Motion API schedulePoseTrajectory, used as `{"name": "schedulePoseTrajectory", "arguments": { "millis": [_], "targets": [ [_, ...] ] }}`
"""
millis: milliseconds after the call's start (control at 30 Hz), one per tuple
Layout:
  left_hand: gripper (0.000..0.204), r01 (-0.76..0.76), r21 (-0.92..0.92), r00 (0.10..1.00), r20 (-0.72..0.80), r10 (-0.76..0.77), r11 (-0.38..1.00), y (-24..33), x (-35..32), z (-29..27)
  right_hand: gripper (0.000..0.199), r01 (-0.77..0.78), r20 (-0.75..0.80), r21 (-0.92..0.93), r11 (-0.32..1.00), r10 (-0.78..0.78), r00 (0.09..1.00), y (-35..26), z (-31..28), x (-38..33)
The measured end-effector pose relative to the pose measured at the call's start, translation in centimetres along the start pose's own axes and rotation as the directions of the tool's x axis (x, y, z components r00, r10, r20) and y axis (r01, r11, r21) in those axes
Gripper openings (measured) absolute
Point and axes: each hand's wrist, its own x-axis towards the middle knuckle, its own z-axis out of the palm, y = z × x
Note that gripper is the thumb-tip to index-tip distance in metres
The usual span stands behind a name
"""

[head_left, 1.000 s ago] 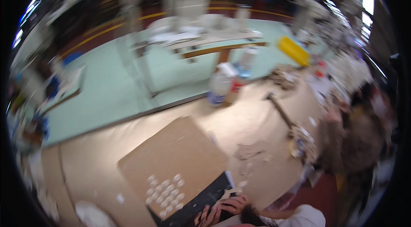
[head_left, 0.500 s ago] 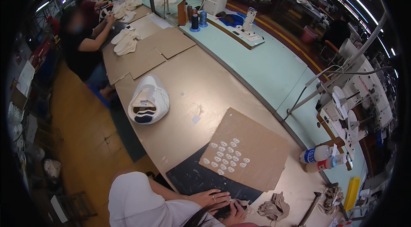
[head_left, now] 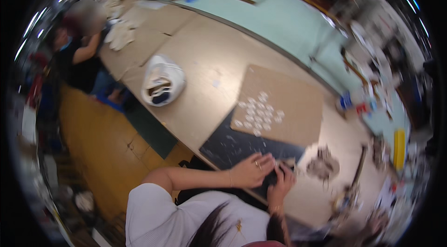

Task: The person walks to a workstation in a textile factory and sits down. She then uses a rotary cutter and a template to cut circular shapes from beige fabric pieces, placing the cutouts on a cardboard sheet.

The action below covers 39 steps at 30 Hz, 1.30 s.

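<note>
My left hand (head_left: 253, 170) and my right hand (head_left: 282, 180) meet at the near edge of a dark mat (head_left: 223, 142). Both have their fingers bent and pressed together. A small taupe piece (head_left: 289, 161), apparently fabric, shows at the right hand's fingertips. What the left fingers pinch is hidden and blurred. Just beyond the hands, a brown cardboard sheet (head_left: 298, 112) overlaps the mat and carries several small white oval pieces (head_left: 259, 113). To the right of my hands lies a crumpled heap of taupe pieces (head_left: 322, 165).
A white container (head_left: 174, 81) with pieces inside stands near the table's left edge. Bottles (head_left: 348, 101), a hammer-like tool (head_left: 360, 165) and a yellow tray (head_left: 399, 149) are at the right. A co-worker (head_left: 77, 67) sits at the far left. Thread spools and sewing machines line the green table (head_left: 288, 23).
The view has tilted down and blurred, so the table and hands appear higher and more of my forearms shows. My hands stay together around the small piece.
</note>
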Motion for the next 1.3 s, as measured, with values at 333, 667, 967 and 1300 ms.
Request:
{"name": "schedulePoseTrajectory", "arguments": {
  "millis": [333, 667, 967, 1300],
  "targets": [
    [0.059, 0.030, -0.057, 0.999, 0.032, -0.028, 0.998, 0.5, 0.2, -0.8, 0.046, -0.052, -0.358, 0.109, 0.993, 0.088, 0.929, 0.8, -4.0, 0.5],
    [0.057, 0.027, -0.005, 0.999, 0.024, -0.027, 1.000, 0.2, -0.2, -0.8, 0.037, -0.242, 0.041, 0.268, 0.933, 0.239, 0.970, 2.9, -7.3, 4.3],
    [0.051, 0.013, 0.020, 1.000, 0.004, -0.013, 1.000, 0.5, -0.3, -0.8, 0.031, 0.001, 0.576, 0.139, 0.990, -0.081, 0.813, 5.8, -6.0, 10.0],
    [0.053, 0.074, -0.007, 0.997, -0.033, -0.074, 0.997, 0.8, 0.7, -1.0, 0.021, -0.075, 0.599, 0.137, 0.988, -0.022, 0.800, 6.0, -7.0, 11.0]
  ]
}}
